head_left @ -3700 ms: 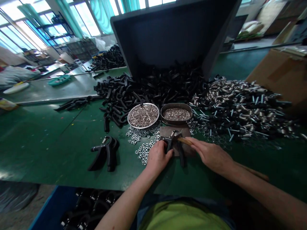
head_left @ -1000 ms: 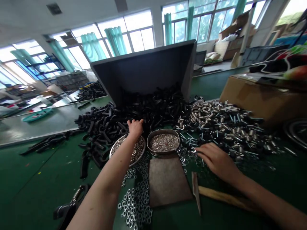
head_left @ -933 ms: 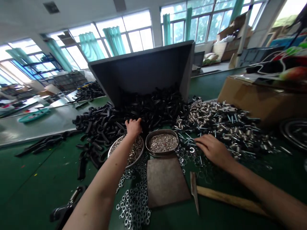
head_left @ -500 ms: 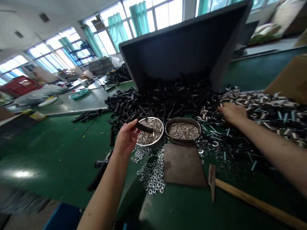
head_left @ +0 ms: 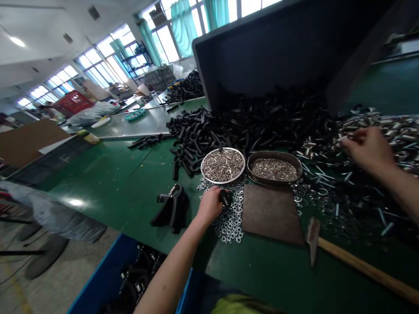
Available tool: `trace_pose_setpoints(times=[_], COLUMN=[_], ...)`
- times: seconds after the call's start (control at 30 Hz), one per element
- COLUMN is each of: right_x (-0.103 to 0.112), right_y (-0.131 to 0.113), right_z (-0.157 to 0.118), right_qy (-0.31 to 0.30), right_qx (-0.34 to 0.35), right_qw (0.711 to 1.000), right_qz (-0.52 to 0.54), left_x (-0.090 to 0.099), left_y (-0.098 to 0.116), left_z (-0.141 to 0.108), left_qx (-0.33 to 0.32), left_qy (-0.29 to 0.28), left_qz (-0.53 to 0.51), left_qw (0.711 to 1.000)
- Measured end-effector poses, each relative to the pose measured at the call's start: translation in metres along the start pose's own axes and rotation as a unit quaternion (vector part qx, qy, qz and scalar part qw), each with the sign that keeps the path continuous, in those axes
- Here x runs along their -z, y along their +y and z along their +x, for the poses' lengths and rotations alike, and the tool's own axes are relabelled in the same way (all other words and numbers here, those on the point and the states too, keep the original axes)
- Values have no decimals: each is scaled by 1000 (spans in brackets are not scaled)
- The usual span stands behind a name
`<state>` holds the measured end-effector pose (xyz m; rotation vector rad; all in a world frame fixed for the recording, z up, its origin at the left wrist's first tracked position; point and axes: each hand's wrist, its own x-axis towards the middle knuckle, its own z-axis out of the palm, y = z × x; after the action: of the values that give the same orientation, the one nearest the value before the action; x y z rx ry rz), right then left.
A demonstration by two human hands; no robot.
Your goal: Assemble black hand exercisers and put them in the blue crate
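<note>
Left hand [head_left: 209, 206]: fingers curled closed around a black part [head_left: 225, 199], low over a scatter of steel nuts [head_left: 229, 229]. Short, matte and stubby, the part pokes out past the fingertips, its far end free and the rest hidden inside the hand. Just right of it, a flat steel plate [head_left: 271, 213], not touching the part. Just behind, a round tray [head_left: 222, 165] of steel pins and an oval pan [head_left: 274, 169] of small bright pieces.

Right hand [head_left: 368, 150]: far off to the right, well apart from the left hand, fingers reaching over a loose pile of steel sleeves [head_left: 396, 139] and bolts. Thumb and fingertips close together at the pile's edge, with anything between them too small to tell.

Nearby, on the green bench [head_left: 98, 183]: a black hand gripper [head_left: 172, 209] lying left of the left hand, a hammer [head_left: 360, 257] with a wooden handle lying below the right hand, a tilted black hopper [head_left: 278, 48] above a heap of black handles [head_left: 209, 135], and a blue crate [head_left: 111, 279] of black parts below the bench edge.
</note>
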<state>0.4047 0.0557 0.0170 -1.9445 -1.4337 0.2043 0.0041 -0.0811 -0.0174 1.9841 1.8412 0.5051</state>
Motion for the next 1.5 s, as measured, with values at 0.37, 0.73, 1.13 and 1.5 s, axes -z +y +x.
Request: trace_pose_setpoints(times=[0.37, 0.73, 1.13, 1.5], right_x=[12, 14, 7, -4], right_y=[-23, -77, -90, -89], right_z=[-135, -228, -261, -251], right_qy=[-228, -377, -413, -398], right_qx=[-157, -122, -130, -91], right_qw=[872, 778, 757, 791], right_qz=[404, 487, 490, 455], left_x=[0, -4, -26, -38], left_y=[-2, 50, 82, 74], left_z=[10, -41, -81, -81], left_qx=[-38, 141, 159, 124], left_qy=[-36, -70, -58, -32], left_qz=[64, -621, -683, -632], left_qw=[997, 768, 710, 764])
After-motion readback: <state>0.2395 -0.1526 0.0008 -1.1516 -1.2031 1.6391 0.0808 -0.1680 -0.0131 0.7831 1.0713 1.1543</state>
